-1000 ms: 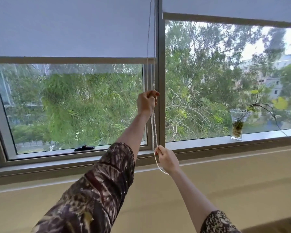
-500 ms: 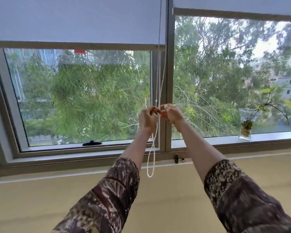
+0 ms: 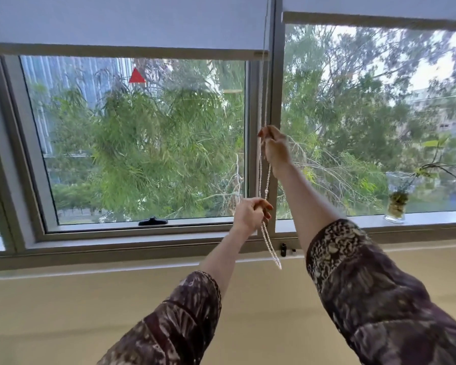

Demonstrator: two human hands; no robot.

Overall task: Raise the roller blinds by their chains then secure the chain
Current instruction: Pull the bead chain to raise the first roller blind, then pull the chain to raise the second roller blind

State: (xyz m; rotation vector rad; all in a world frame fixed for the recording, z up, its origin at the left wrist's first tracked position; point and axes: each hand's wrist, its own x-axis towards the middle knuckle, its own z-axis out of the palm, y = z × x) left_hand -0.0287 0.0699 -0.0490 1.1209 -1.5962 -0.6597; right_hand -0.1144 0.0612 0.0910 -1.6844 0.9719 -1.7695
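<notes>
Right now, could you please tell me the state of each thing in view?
Left grey roller blind: partly raised.
Right grey roller blind: raised higher.
White beaded chain: gripped, loop hanging loose.
Left hand: closed on chain.
Right hand: closed on chain.
Black window latch: down.

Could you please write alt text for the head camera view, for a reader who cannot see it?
A person's two hands grip a beaded chain by the window's centre post, the right hand high and the left hand lower. The left blind hangs lower than the right blind. A glass vase stands on the sill.
</notes>
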